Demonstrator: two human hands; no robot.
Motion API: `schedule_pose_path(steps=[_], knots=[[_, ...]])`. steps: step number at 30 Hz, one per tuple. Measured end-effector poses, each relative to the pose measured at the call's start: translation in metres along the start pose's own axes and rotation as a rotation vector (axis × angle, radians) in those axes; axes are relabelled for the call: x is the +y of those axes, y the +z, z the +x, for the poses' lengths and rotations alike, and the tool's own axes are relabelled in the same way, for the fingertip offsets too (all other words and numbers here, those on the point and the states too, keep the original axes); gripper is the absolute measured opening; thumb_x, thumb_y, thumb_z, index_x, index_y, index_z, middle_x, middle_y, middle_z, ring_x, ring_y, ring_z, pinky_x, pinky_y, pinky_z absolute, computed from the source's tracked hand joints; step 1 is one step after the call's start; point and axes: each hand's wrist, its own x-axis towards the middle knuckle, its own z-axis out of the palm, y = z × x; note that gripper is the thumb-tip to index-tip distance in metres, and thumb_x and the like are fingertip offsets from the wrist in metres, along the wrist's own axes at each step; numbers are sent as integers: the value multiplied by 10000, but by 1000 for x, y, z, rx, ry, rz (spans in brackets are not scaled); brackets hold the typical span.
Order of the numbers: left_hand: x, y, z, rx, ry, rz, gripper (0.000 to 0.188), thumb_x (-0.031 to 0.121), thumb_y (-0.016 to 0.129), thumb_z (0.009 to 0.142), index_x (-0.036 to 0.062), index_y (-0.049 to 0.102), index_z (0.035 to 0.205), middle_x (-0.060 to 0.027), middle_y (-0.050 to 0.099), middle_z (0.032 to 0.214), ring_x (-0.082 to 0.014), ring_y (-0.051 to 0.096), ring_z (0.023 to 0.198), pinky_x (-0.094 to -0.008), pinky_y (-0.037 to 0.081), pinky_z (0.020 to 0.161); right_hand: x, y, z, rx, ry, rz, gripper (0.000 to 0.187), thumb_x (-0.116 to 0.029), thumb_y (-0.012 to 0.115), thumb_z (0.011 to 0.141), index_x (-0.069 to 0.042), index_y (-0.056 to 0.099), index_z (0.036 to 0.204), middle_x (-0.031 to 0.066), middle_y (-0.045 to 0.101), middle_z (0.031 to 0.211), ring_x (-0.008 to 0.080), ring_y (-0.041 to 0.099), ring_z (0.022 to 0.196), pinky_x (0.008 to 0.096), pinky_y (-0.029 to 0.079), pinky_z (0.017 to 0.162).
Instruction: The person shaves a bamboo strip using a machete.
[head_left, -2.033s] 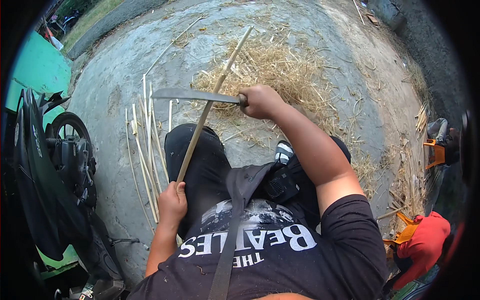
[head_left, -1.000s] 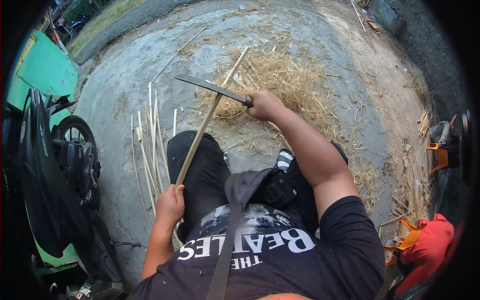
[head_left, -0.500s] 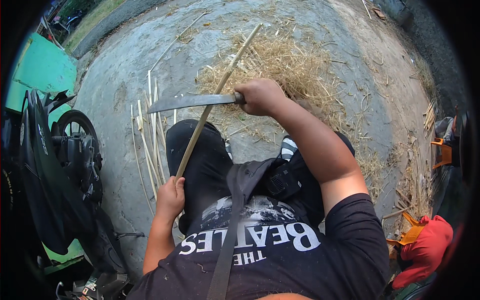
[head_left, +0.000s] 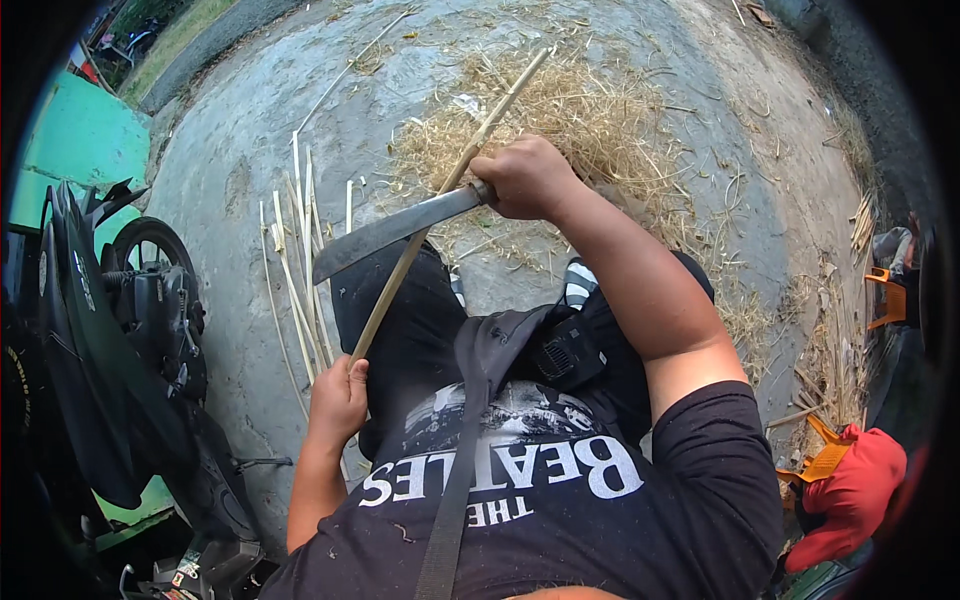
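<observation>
L hand [head_left: 339, 400] clamped on stick [head_left: 396, 285] btm, R hand [head_left: 530, 178] on machete [head_left: 372, 241] grip, w/ blade prob. touching stick.

Tan stick [head_left: 397, 285], grey-bladed machete [head_left: 375, 240], golden shavings [head_left: 605, 120], black trousers [head_left: 360, 302], dark-and-white striped footwear [head_left: 579, 285], orange chair [head_left: 827, 464], red top [head_left: 862, 490]

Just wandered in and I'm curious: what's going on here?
A person's left hand grips the lower part of a pale stick that slants away. Their right hand holds a broad-bladed knife, which crosses the stick in this view. Pale strips lie to the left, and a heap of straw-coloured shavings lies beyond.
</observation>
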Motion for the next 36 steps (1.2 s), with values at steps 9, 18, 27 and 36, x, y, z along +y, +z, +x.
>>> schedule_pose_path(steps=[9, 18, 27, 36], knots=[[-3, 10, -5, -12, -87, -118, 444, 362, 515, 1081, -13, 589, 854, -209, 610, 668, -379, 622, 604, -443, 455, 572, 9, -5, -1, -95, 413, 134, 172, -224, 679, 838, -123, 691, 977, 142, 733, 942, 343, 718, 945, 479, 571, 824], [-8, 16, -1, 18, -16, -67, 442, 365, 512, 1082, -6, 583, 853, -182, 589, 641, -357, 607, 590, -438, 445, 565, 74, 20, -9, 52, 586, 201, 171, -276, 643, 903, -133, 696, 981, 137, 738, 941, 350, 723, 907, 477, 576, 814], [-6, 13, 4, -39, -46, -121, 442, 367, 502, 1086, -5, 568, 856, -174, 581, 634, -350, 588, 575, -451, 432, 557, 9, -9, -3, -62, 131, 72, 121, -255, 673, 877, -140, 696, 903, 117, 730, 852, 330, 725, 850, 466, 569, 786], [2, 17, 9, 47, 11, 14, 413, 322, 503, 1080, 0, 525, 822, -264, 574, 659, -512, 575, 655, -545, 415, 571, 38, 8, -2, -80, 462, 235, 205, -237, 674, 818, -124, 726, 981, 168, 731, 937, 353, 714, 934, 486, 566, 837]])
